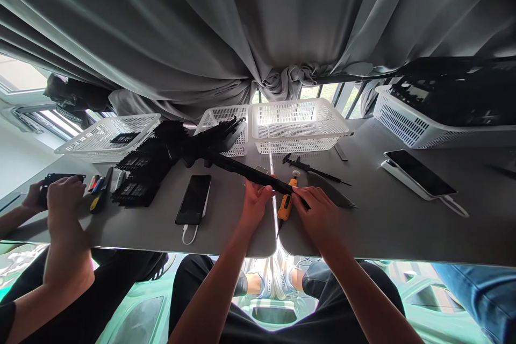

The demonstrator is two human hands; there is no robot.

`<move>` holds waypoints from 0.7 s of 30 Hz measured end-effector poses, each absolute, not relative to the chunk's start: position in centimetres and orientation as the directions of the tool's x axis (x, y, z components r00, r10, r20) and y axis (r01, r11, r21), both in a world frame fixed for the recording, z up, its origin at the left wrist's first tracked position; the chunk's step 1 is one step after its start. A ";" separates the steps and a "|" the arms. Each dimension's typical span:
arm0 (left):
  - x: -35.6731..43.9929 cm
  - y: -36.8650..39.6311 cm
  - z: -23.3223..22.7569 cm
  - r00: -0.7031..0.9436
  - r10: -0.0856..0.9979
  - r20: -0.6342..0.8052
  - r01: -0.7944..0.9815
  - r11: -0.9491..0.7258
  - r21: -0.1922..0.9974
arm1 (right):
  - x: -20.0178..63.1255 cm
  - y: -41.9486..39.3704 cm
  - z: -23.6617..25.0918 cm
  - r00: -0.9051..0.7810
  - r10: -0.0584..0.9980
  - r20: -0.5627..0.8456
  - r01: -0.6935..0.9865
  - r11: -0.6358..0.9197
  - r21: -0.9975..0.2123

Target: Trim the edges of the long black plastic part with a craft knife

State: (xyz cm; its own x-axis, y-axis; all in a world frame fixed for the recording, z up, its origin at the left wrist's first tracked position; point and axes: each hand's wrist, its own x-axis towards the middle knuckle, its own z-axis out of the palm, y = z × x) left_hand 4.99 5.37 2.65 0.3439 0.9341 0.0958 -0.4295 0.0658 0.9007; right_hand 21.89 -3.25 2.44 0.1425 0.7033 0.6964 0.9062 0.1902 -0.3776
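A long, narrow black part (250,173) slants down from a heap of black parts at upper left into my two hands. My left hand (256,201) is closed around it from below, close to its near end. Fingers of my right hand (316,212) pinch the part's tip. Below that tip, a yellow-orange handheld tool (286,201) with a white top and dark cord lies at the gap between the tables. A black caliper (314,168) and a dark flat pointed piece (332,191) rest beyond my right hand. The part's exact kind cannot be made out.
White baskets (298,142) line the back; a right-hand one (407,121) is heaped with black material. Phones (193,200) (421,172) lie on either side. Stacked black toothed pieces (139,177) stand left, near a yellow-black knife (100,193). Far left, a co-worker's hands (64,193) hold a black piece.
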 end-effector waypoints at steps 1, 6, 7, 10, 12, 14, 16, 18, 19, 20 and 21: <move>5.0 5.4 2.6 0.342 0.935 0.094 -0.430 0.067 0.901 | 21.9 -3.3 2.5 0.147 0.706 0.693 0.906 0.186 -0.381; 5.1 5.5 2.4 0.336 0.939 0.079 -0.428 0.078 0.901 | 21.9 -3.3 2.5 0.137 0.713 0.687 0.909 0.184 -0.373; 5.1 5.5 2.4 0.335 0.939 0.079 -0.427 0.077 0.901 | 21.9 -3.3 2.5 0.134 0.712 0.689 0.911 0.185 -0.368; 5.0 5.4 2.3 0.336 0.938 0.080 -0.423 0.075 0.903 | 21.9 -3.2 2.4 0.125 0.709 0.694 0.909 0.199 -0.366; 5.0 5.4 2.3 0.332 0.940 0.081 -0.420 0.070 0.905 | 21.9 -3.2 2.4 0.124 0.711 0.692 0.897 0.218 -0.385; 5.0 5.4 2.3 0.327 0.941 0.081 -0.419 0.068 0.905 | 21.9 -3.1 2.4 0.131 0.711 0.691 0.885 0.231 -0.405; 5.0 5.5 2.3 0.329 0.941 0.079 -0.420 0.071 0.905 | 21.9 -3.2 2.5 0.144 0.709 0.691 0.880 0.228 -0.417; 5.0 5.5 2.3 0.331 0.940 0.080 -0.424 0.073 0.903 | 21.9 -3.2 2.6 0.158 0.704 0.693 0.882 0.215 -0.420; 5.0 5.5 2.3 0.330 0.940 0.083 -0.424 0.069 0.903 | 21.9 -3.2 2.7 0.163 0.702 0.693 0.883 0.209 -0.419; 5.0 5.5 2.3 0.329 0.940 0.089 -0.424 0.063 0.904 | 22.0 -3.3 2.7 0.167 0.701 0.693 0.886 0.202 -0.418; 5.0 5.5 2.3 0.331 0.939 0.095 -0.423 0.058 0.904 | 22.0 -3.3 2.8 0.169 0.701 0.693 0.888 0.197 -0.415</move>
State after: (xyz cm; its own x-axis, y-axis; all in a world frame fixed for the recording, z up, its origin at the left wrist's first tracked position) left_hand 4.96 5.49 2.31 0.3305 0.9391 0.0945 -0.4235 0.0581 0.9040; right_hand 21.97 -3.29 2.78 0.1686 0.7010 0.6930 0.8881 0.1970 -0.4153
